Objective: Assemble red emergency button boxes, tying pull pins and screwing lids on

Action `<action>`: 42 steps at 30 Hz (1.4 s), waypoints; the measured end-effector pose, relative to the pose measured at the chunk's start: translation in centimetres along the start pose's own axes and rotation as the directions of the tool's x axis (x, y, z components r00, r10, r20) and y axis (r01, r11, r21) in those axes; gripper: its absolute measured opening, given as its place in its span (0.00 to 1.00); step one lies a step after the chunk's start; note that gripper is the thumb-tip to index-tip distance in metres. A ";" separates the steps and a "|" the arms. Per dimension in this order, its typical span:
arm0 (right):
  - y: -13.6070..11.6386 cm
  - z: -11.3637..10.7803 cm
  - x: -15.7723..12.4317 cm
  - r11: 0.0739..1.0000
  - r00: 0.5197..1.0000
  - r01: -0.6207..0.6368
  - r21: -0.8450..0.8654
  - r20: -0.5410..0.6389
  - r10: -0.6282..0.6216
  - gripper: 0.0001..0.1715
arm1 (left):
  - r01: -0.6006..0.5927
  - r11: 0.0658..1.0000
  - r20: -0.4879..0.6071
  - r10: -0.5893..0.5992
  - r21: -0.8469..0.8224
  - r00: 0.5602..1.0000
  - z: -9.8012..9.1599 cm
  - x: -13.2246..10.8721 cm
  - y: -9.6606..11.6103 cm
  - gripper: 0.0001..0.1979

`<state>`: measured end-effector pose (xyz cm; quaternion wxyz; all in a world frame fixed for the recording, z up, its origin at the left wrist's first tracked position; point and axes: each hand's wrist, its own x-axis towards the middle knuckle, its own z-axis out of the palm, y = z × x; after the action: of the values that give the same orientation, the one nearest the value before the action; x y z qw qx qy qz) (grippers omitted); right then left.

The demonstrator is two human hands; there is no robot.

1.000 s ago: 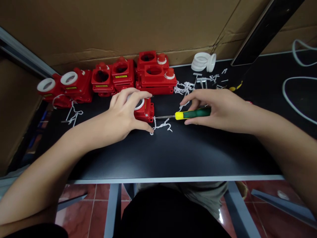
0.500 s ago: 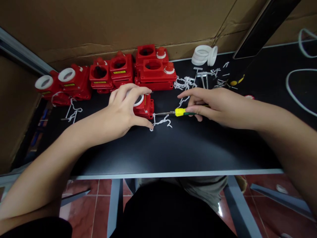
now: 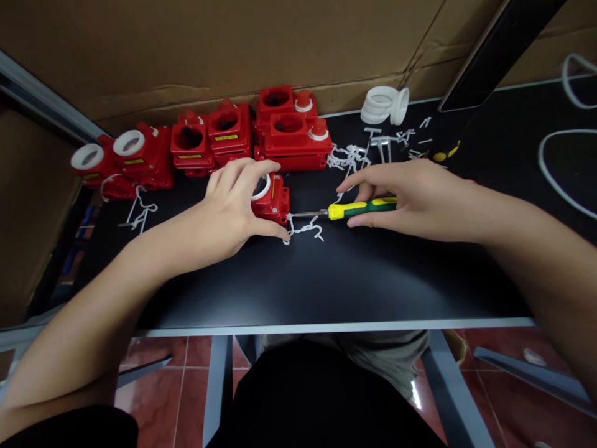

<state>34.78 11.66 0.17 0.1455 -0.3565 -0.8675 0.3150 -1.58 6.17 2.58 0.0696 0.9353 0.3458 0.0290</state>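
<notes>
My left hand (image 3: 233, 205) grips a small red plastic box (image 3: 273, 200) with a white ring on top, pressing it onto the black table (image 3: 336, 280). My right hand (image 3: 410, 196) holds a screwdriver (image 3: 359, 208) with a yellow and green handle, lying level. Its metal tip touches the right side of the red box. A tangle of white cord (image 3: 305, 230) lies on the table just below the tip.
A row of red boxes (image 3: 289, 134) stands along the cardboard wall at the back, two at the left (image 3: 125, 158) capped with white rings. Stacked white rings (image 3: 385, 102), metal pins and more white cord (image 3: 347, 155) lie behind my right hand. White cable loops at the far right.
My right fingers have shifted on the screwdriver, so the green handle shows again after being covered. The left hand and red box have stayed put.
</notes>
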 end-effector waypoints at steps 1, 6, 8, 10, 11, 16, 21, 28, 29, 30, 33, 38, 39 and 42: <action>0.1 0.1 0.0 1.000 1.000 -0.001 0.005 0.009 0.001 0.32 | -0.013 1.000 -0.006 0.013 0.015 1.000 0.1 -0.1 -0.1 0.24; 0.5 0.5 0.0 1.000 1.000 0.000 0.023 0.016 0.000 0.36 | -0.071 0.993 -0.026 0.074 0.093 0.997 0.5 -0.4 -0.7 0.26; 0.5 0.6 -0.1 1.000 1.000 -0.002 0.025 0.030 0.001 0.37 | -0.087 0.989 -0.033 0.091 0.121 0.995 0.6 -0.4 -0.8 0.26; 0.5 0.7 -0.1 0.999 0.999 -0.018 0.035 0.047 0.016 0.38 | -0.099 0.985 -0.037 0.105 0.138 0.994 0.8 -0.4 -0.8 0.27; 0.5 0.7 -0.1 0.998 0.998 -0.033 0.044 0.058 0.031 0.40 | -0.102 0.985 -0.039 0.109 0.140 0.993 0.8 -0.4 -0.8 0.28; 0.6 -0.8 -0.3 0.999 0.996 -0.039 -0.026 0.078 0.041 0.45 | -0.119 0.981 -0.059 0.129 0.152 0.990 0.7 -0.4 -0.8 0.28; 0.6 -3.1 -0.9 0.991 0.998 -0.046 -0.124 0.040 0.052 0.41 | -0.107 0.980 -0.034 0.114 0.165 0.993 0.1 -0.6 -0.7 0.25; 0.3 -4.5 -1.6 0.985 0.995 -0.063 -0.158 -0.080 0.051 0.36 | -0.014 0.979 -0.091 0.033 0.201 0.995 -0.1 -0.9 -0.6 0.09; 0.4 -4.8 -1.8 0.984 0.994 -0.073 -0.161 -0.093 0.058 0.37 | -0.008 0.978 -0.105 0.030 0.206 0.994 -0.1 -0.9 -0.4 0.08; 0.6 -5.1 -2.0 0.985 0.994 -0.073 -0.159 -0.094 0.059 0.38 | -0.001 0.977 -0.121 0.028 0.215 0.992 -0.1 -0.8 -0.2 0.08; 1.2 -5.4 -2.4 0.992 0.999 -0.035 -0.120 0.007 0.036 0.35 | 0.008 0.963 -0.197 0.047 0.268 0.979 -0.1 -0.5 0.6 0.07; 1.0 -3.8 -1.8 0.996 0.973 -0.029 -0.084 0.225 0.047 0.20 | -0.127 0.927 -0.231 0.218 0.354 0.948 1.1 0.5 1.4 0.06; 0.8 -3.3 -1.6 0.996 0.969 -0.029 -0.089 0.241 0.049 0.17 | -0.140 0.912 -0.213 0.236 0.384 0.948 1.5 0.7 1.4 0.07; -0.1 -1.8 -1.1 0.996 0.971 0.006 -0.093 0.239 0.016 0.14 | -0.127 0.874 -0.200 0.245 0.469 0.949 2.5 1.0 1.0 0.07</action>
<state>36.34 11.66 1.61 0.0221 -0.3245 -0.8916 0.3151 0.09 5.83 0.30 -0.1966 0.9433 0.2570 0.0741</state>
